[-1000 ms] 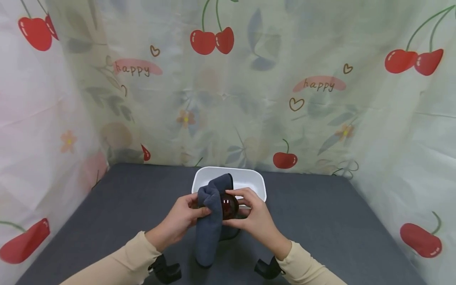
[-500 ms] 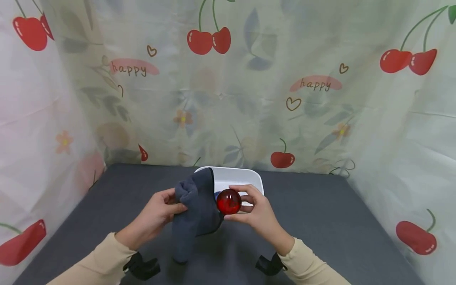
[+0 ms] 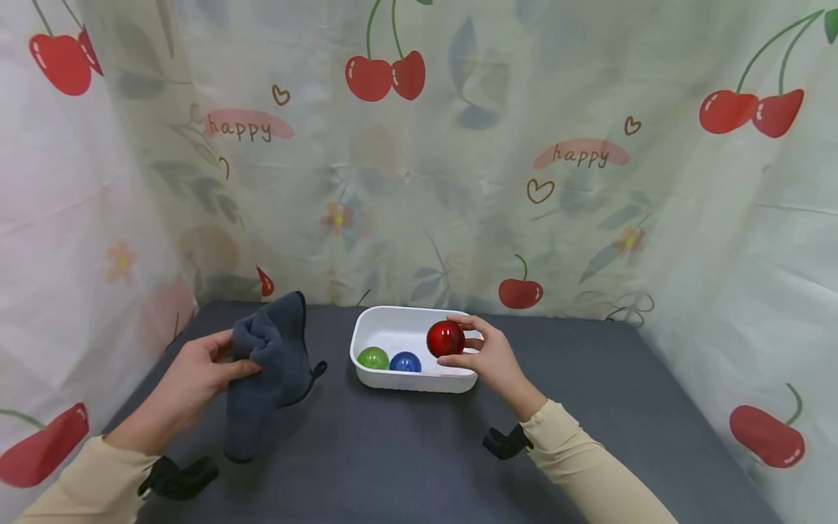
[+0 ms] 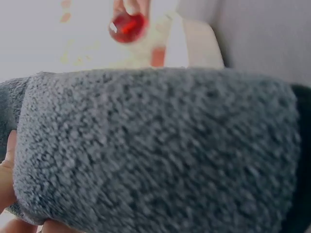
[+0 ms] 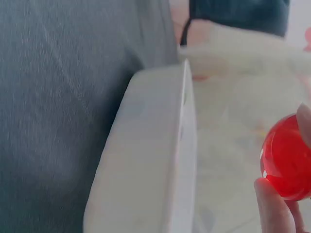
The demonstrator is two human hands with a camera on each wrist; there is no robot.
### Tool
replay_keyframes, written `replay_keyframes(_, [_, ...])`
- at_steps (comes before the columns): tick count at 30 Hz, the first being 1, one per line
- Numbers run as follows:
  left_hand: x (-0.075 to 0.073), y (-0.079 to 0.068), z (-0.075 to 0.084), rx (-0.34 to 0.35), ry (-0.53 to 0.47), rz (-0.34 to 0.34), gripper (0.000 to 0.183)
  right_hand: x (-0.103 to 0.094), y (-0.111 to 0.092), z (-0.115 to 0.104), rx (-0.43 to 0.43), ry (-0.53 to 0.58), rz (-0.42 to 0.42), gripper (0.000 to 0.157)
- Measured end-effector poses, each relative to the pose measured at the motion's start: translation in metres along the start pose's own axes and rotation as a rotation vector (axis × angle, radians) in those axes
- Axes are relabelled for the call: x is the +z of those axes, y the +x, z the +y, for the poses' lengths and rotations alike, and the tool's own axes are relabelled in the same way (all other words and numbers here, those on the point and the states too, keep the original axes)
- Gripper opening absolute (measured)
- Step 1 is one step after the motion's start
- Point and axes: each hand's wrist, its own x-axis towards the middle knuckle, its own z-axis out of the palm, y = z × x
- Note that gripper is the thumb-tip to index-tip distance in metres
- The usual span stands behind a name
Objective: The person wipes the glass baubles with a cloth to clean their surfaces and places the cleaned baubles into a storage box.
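My right hand (image 3: 487, 356) pinches a shiny red ball (image 3: 445, 339) between thumb and fingers, over the right part of a white rectangular tub (image 3: 412, 381). A green ball (image 3: 373, 359) and a blue ball (image 3: 405, 362) lie in the tub's left and middle part. Off to the left, my left hand (image 3: 190, 382) grips a bunched dark grey-blue towel (image 3: 268, 364), which hangs down and has a black edge and small loop. In the left wrist view the fuzzy towel (image 4: 155, 150) fills most of the picture. The right wrist view shows the red ball (image 5: 289, 158) beside the tub wall (image 5: 141, 155).
The dark grey cloth-covered table (image 3: 366, 466) spreads beneath everything. A pale curtain (image 3: 419, 160) printed with cherries and flowers stands behind it and on both sides. Black straps with camera mounts (image 3: 507, 442) sit at both wrists.
The towel has come away from the red ball and moved left with my left hand. My right hand has carried the ball up and right over the tub, whose green and blue balls now show.
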Motion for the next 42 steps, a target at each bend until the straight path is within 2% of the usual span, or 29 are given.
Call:
replay_keyframes(3, [-0.005, 0.002, -0.003, 0.004, 0.107, 0.006, 0.056, -0.004, 0.011, 0.009, 0.072, -0.041, 0.01, 0.062])
replay_keyframes(6, [-0.008, 0.006, -0.008, 0.02, 0.286, -0.001, 0.065, -0.004, 0.02, 0.017, 0.136, -0.072, 0.013, 0.061])
replay_keyframes(10, [-0.005, 0.013, -0.013, 0.074, 0.585, 0.001, 0.067, -0.002, 0.029, 0.025, 0.187, -0.105, 0.021, 0.061])
replay_keyframes(13, [0.004, 0.018, -0.018, 0.098, 0.711, -0.012, 0.062, 0.0, 0.035, 0.028, 0.203, -0.137, 0.035, 0.061])
replay_keyframes(20, [0.041, 0.03, -0.034, 0.05, 0.821, -0.132, 0.048, 0.009, 0.046, 0.033, 0.229, -0.228, 0.017, 0.059])
replay_keyframes(25, [0.064, 0.03, -0.045, 0.022, 0.875, -0.225, 0.046, 0.015, 0.048, 0.037, 0.238, -0.232, 0.003, 0.055])
replay_keyframes(32, [0.079, 0.021, -0.052, -0.024, 0.919, -0.351, 0.042, 0.021, 0.048, 0.04, 0.251, -0.209, -0.032, 0.055])
replay_keyframes(34, [0.081, 0.018, -0.055, -0.032, 0.938, -0.413, 0.048, 0.022, 0.048, 0.04, 0.26, -0.208, -0.037, 0.055])
replay_keyframes(38, [0.081, 0.013, -0.065, -0.072, 0.967, -0.607, 0.077, 0.022, 0.049, 0.038, 0.272, -0.218, -0.043, 0.055])
replay_keyframes(40, [0.08, 0.013, -0.077, -0.099, 0.961, -0.675, 0.089, 0.021, 0.05, 0.039, 0.275, -0.223, -0.052, 0.055])
replay_keyframes(42, [0.079, 0.015, -0.093, -0.135, 0.937, -0.704, 0.097, 0.021, 0.051, 0.04, 0.277, -0.24, -0.065, 0.055])
